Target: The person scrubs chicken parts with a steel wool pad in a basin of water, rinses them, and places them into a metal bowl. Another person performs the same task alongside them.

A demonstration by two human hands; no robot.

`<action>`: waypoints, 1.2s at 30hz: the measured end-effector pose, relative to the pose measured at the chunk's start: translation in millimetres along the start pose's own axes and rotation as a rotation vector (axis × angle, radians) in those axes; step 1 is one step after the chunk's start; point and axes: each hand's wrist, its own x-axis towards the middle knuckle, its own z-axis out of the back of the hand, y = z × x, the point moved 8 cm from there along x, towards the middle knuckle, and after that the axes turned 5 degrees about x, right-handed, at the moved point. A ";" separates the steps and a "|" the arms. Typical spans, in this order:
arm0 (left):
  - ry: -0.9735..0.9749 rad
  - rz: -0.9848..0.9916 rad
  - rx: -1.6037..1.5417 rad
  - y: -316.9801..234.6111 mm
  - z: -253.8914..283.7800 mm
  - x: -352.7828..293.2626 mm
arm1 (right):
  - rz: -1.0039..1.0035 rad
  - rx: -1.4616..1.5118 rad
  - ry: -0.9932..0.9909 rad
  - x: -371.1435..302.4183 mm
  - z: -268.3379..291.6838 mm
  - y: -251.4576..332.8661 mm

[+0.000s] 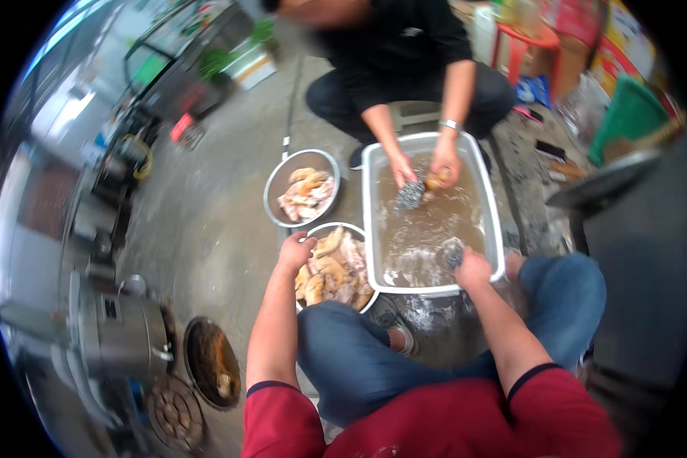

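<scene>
My left hand (296, 250) is closed at the rim of the near round basin (368, 307), which holds several pale and yellowish pieces of skin-on meat (330, 276). In my right hand (473, 270) is a steel wool scrubber (453, 253), over the near right part of a white rectangular tub (370, 221) of murky brown water (424, 229). Across the tub a co-worker's hands (446, 162) hold another steel wool scrubber (411, 195) and a yellowish piece of meat (435, 181) at the water.
Beyond the near basin stands a second round basin (270, 200) with more meat. A large metal pot (122, 336), a dark round pan (195, 359) and a round lid (174, 412) are at my left. A red stool (523, 34) and a green scoop-like object (626, 114) are far right.
</scene>
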 end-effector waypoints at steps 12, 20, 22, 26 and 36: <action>0.385 -0.075 0.392 -19.9 -303.2 56.1 | 0.095 0.144 -0.090 -10.7 11.2 3.0; 0.737 -0.509 1.250 50.9 -434.1 95.8 | 0.167 0.162 -0.085 -14.2 15.1 13.3; 0.800 -0.403 1.097 64.8 -452.8 104.0 | 0.209 0.187 -0.084 -8.6 14.3 13.9; 0.737 -0.425 0.738 27.5 -463.2 72.0 | 0.149 0.178 -0.065 -7.3 9.3 4.9; 0.792 -0.459 0.743 -18.4 -455.9 18.0 | 0.159 0.128 -0.035 -9.5 13.4 15.8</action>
